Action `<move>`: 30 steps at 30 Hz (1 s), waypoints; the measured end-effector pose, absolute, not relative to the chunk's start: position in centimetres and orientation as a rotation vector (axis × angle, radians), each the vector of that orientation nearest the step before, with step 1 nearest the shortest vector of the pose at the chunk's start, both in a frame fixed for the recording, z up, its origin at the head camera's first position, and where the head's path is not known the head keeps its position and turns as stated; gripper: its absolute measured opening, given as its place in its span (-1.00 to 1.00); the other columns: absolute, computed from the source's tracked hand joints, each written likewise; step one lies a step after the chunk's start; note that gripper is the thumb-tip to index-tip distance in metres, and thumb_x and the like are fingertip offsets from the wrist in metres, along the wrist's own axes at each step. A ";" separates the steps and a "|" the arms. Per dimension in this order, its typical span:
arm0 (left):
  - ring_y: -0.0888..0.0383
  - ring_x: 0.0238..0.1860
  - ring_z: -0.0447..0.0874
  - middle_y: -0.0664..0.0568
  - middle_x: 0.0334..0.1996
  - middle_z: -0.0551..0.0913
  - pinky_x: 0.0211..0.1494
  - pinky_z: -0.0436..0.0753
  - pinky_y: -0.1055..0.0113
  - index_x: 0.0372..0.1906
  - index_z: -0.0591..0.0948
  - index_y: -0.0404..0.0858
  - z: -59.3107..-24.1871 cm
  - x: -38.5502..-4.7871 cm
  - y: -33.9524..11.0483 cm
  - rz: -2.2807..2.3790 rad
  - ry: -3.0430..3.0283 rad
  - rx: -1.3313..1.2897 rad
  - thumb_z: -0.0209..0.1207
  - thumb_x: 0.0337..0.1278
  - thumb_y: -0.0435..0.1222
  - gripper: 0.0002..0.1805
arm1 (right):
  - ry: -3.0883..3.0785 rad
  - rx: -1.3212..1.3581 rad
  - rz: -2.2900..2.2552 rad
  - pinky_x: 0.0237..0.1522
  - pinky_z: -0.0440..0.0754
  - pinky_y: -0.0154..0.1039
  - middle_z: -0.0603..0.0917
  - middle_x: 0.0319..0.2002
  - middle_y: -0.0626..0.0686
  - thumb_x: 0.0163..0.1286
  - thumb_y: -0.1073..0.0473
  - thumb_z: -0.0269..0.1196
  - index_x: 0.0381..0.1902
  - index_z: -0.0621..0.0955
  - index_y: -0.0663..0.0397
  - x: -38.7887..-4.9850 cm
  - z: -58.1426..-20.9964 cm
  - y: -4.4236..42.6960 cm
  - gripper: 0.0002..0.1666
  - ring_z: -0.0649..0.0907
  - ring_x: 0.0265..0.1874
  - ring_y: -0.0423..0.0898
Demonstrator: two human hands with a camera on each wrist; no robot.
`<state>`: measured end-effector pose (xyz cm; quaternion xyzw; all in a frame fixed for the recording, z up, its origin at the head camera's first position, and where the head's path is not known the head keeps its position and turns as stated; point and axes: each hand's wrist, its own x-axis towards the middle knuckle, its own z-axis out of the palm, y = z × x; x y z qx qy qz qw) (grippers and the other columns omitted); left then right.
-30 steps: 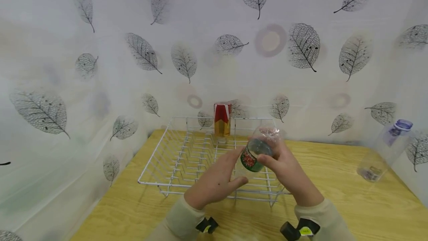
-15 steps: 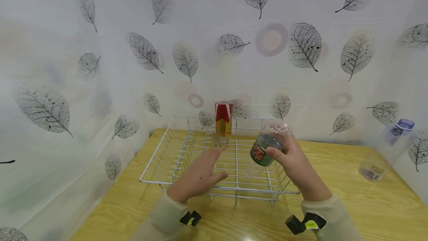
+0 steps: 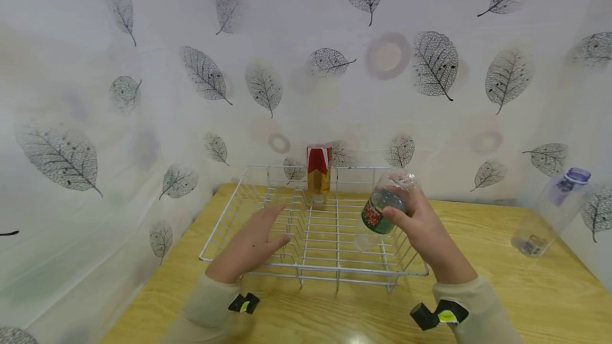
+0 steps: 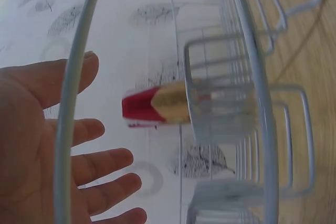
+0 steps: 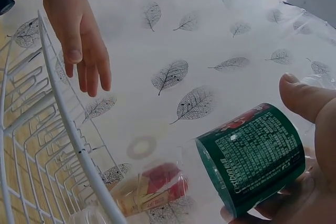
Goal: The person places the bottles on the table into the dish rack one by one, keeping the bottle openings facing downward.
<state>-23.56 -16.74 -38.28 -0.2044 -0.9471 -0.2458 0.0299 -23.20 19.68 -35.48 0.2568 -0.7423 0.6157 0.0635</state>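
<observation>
My right hand [image 3: 423, 235] grips a clear plastic bottle [image 3: 377, 214] with a green label, its thumb across the label. The bottle is tilted, base up and neck slanting down to the left, over the right part of a white wire dish rack [image 3: 338, 248]. In the right wrist view the label [image 5: 257, 156] faces the camera and fingers wrap its lower side. My left hand [image 3: 253, 246] is over the rack's front left part, fingers extended and thumb apart, holding nothing. A red-and-gold container [image 3: 319, 169] stands at the rack's back, with a clear part beneath it.
A clear bottle with a purple neck [image 3: 550, 216] leans at the right side of the wooden table [image 3: 478, 259]. A leaf-patterned white sheet [image 3: 311, 105] hangs behind and at the sides. Upright wire dividers [image 3: 296, 222] run through the rack's left half.
My left hand has come off the bottle and moved left, away from it. My right hand has shifted slightly right with the bottle still in its grip.
</observation>
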 end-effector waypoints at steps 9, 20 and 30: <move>-0.25 0.52 0.07 -0.21 0.55 0.15 0.46 0.16 -0.26 0.62 0.09 -0.23 -38.4 -24.0 -21.8 -0.801 -2.916 -0.551 0.10 0.46 0.09 -0.15 | -2.249 0.738 1.826 0.04 0.62 -0.26 0.38 0.37 0.26 0.60 0.25 0.10 0.61 0.03 -0.14 -23.0 -35.4 20.1 -0.22 0.57 0.17 -0.04; -0.38 0.49 0.02 -0.39 0.52 0.09 0.43 0.12 -0.34 0.59 0.04 -0.40 -38.9 -25.0 -26.2 -0.903 -2.914 -0.428 0.11 0.50 -0.04 -0.15 | -2.286 0.675 1.844 0.08 0.56 -0.31 0.37 0.40 0.18 0.61 0.20 0.09 0.61 0.02 -0.24 -23.0 -35.4 20.5 -0.22 0.54 0.20 -0.06; -0.42 0.50 -0.06 -0.41 0.55 -0.03 0.42 0.07 -0.39 0.62 -0.08 -0.36 -39.4 -25.7 -28.2 -1.023 -2.954 -0.313 0.05 0.50 0.07 -0.07 | -2.265 0.705 1.856 0.06 0.58 -0.33 0.35 0.41 0.20 0.61 0.24 0.07 0.61 0.03 -0.22 -23.0 -35.2 20.4 -0.23 0.53 0.20 -0.11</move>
